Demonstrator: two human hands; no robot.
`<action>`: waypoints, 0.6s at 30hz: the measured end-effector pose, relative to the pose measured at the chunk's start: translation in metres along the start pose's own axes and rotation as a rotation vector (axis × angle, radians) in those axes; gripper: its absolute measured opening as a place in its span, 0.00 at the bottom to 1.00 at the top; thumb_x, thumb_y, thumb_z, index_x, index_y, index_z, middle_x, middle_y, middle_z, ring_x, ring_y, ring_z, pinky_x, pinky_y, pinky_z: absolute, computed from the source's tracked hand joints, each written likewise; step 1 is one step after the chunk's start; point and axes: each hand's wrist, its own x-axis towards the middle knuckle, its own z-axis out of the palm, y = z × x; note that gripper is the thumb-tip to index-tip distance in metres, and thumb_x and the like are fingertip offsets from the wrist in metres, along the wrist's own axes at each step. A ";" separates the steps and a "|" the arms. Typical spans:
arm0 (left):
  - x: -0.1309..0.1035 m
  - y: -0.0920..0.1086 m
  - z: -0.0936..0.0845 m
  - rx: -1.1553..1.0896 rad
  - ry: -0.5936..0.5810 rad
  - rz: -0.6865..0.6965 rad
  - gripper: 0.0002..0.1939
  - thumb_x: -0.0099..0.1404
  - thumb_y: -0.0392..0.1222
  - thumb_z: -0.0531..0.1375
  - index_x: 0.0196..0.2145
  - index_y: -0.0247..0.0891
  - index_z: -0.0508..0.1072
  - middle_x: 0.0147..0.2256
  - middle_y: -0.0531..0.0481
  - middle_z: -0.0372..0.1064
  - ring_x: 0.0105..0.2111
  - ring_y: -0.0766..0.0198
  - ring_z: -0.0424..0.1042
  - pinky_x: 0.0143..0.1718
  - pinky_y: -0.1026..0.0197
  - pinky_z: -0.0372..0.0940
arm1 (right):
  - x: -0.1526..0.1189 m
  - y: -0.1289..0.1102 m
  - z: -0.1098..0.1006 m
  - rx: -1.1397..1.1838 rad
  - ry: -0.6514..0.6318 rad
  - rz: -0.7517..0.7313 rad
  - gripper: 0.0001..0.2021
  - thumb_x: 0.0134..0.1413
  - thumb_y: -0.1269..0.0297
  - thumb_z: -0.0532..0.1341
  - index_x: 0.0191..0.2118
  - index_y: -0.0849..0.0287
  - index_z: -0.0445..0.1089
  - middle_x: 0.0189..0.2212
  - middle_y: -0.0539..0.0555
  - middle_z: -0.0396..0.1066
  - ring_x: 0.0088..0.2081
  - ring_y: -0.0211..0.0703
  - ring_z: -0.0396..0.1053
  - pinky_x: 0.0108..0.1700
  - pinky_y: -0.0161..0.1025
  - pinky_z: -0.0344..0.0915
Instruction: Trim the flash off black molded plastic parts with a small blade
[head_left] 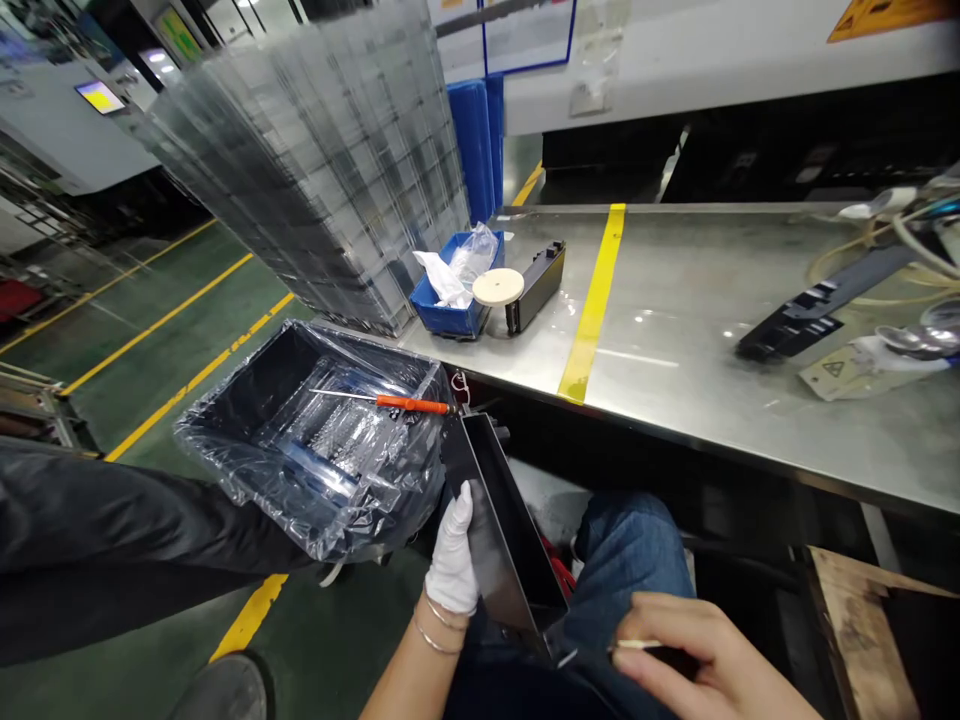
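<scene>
Taking the black trough-shaped part (504, 520) as landmark: far to its left lies a dark sleeve (112, 545), and just upper left of it sits a black bin lined with clear plastic (315, 440), with an orange-handled screwdriver (390, 402) laid across the bin's rim, probably within reach. The left hand (452, 560), in a white glove, presses its fingers flat against the part's outer wall, propping it tilted over the lap, open side facing right. Lower right of the part, the bare right hand (701, 650) pinches a thin pale stick (637, 645) near the part's lower end. Above runs the steel tabletop (675, 330), with a yellow stripe; no writing is legible.
</scene>
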 end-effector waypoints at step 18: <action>-0.032 -0.005 0.029 -0.019 -0.423 -0.423 0.23 0.53 0.57 0.71 0.37 0.33 0.80 0.35 0.49 0.76 0.39 0.63 0.73 0.47 0.66 0.64 | 0.062 -0.019 0.026 0.037 0.399 -0.321 0.06 0.61 0.72 0.59 0.33 0.54 0.66 0.24 0.47 0.66 0.25 0.36 0.66 0.27 0.31 0.63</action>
